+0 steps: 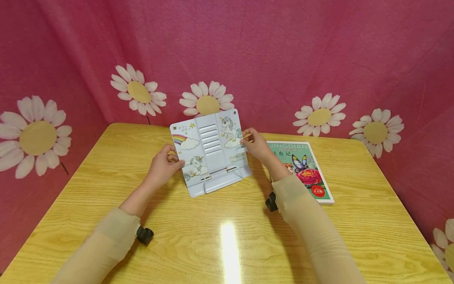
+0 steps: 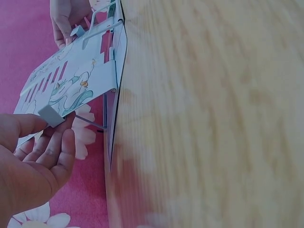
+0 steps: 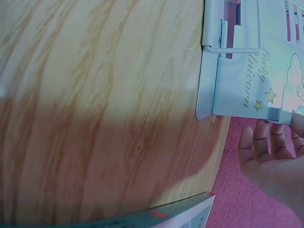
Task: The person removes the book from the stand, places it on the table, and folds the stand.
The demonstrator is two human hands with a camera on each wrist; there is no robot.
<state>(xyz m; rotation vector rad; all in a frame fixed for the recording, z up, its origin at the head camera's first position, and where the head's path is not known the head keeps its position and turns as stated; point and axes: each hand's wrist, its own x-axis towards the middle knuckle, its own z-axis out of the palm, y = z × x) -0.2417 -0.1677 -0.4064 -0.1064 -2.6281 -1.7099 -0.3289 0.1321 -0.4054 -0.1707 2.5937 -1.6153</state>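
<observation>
"What does the head view give you?"

"From my distant seat I see a white unicorn book stand (image 1: 216, 159) leaning back on the wooden table (image 1: 191, 236), between two bare hands. The left hand (image 1: 164, 165) pinches its left edge, thumb in front; the right hand (image 1: 257, 146) pinches the right edge. A paperback-style book (image 1: 308, 169) lies flat just to the right, cover up."

"How would the stand handle?"

"I judge it light, stiff and rather slippery, probably thin painted metal. I'd take it by both side edges and spare the wire page holder (image 1: 223, 185), which could bend. The book's cover reads 'JINGDIAN' and '昆虫记', with '注音版' on a red badge; its line under 'JINGDIAN' is too small for me."

"And the left wrist view?"

"The left thumb lies by a pale page clip (image 2: 51, 115), fingers beneath the panel, so the grip is narrow. A thin support rod (image 2: 90, 122) shows behind the panel."

"The right wrist view?"

"The right thumb is partly cut off by the frame, near a second clip (image 3: 286, 102); fingers curl under the edge. Beside printed stars I read 'Lucky Unicorn'. I find no maker's brand."
</observation>
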